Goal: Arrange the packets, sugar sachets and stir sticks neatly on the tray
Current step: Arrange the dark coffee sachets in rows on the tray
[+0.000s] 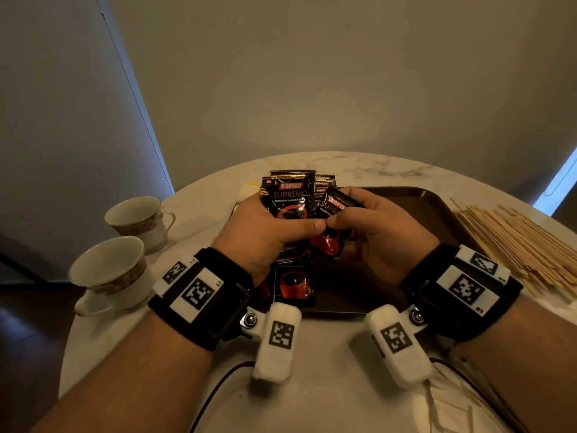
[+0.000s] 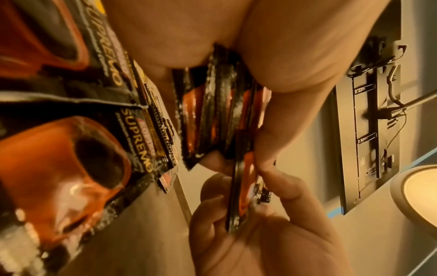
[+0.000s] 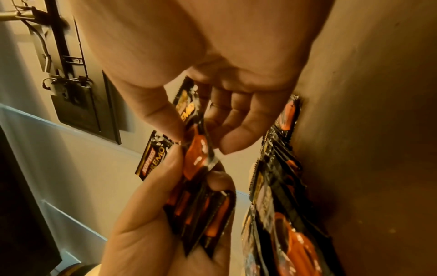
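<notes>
My left hand (image 1: 296,228) grips an upright stack of black Kopiko coffee packets (image 1: 292,195) above the left part of the brown tray (image 1: 421,204). Beside it my right hand (image 1: 343,210) pinches a single packet (image 1: 335,207) between thumb and fingers, against the stack. In the left wrist view the stack (image 2: 212,112) sits under the left thumb and the single packet (image 2: 243,186) stands edge-on in the right fingers. More packets (image 1: 293,285) lie flat on the tray below my left wrist. Wooden stir sticks (image 1: 524,245) lie in a heap right of the tray.
Two teacups (image 1: 137,214) (image 1: 109,273) stand on the marble table (image 1: 327,354) to the left. Something pale with a yellow edge (image 1: 246,189) lies behind the tray's left corner, mostly hidden. Cables run along the table's near edge.
</notes>
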{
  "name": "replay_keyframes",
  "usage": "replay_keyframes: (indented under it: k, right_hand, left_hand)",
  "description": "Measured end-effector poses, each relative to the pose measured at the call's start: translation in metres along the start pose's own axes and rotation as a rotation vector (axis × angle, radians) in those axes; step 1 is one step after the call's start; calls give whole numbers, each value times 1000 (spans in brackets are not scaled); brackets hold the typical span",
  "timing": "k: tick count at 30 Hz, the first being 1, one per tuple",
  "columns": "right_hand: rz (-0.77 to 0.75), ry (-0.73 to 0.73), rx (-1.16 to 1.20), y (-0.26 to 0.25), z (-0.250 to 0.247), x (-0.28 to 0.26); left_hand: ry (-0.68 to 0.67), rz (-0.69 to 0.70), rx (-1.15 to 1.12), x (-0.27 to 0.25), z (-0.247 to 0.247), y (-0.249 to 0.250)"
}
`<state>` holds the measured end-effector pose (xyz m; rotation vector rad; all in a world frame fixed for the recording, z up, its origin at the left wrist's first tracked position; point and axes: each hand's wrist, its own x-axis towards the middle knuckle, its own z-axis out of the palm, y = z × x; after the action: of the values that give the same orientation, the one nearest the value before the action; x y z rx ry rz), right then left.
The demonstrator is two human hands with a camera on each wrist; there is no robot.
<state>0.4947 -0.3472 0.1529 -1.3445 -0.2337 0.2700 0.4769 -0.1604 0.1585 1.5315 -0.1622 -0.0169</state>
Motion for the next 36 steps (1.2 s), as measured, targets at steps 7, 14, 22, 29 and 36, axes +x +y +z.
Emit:
replay_keyframes:
  k: [7,14,22,29,36]
  right_hand:
    - [43,135,93,-2,3,-2]
    - [1,148,-5,0,6,-1]
    - [161,458,-20,-15,-13,34]
    - [444,469,-425,-6,-31,61]
    - [533,427,-618,-8,-28,68]
  left_hand:
    - [-36,-18,36,-1,1,2]
    - [141,-40,-94,1,0,1]
    - [319,-134,-337,3,-8,14]
    - [376,-172,-474,7,-14,17]
    - [369,-175,-459,8,-16,17]
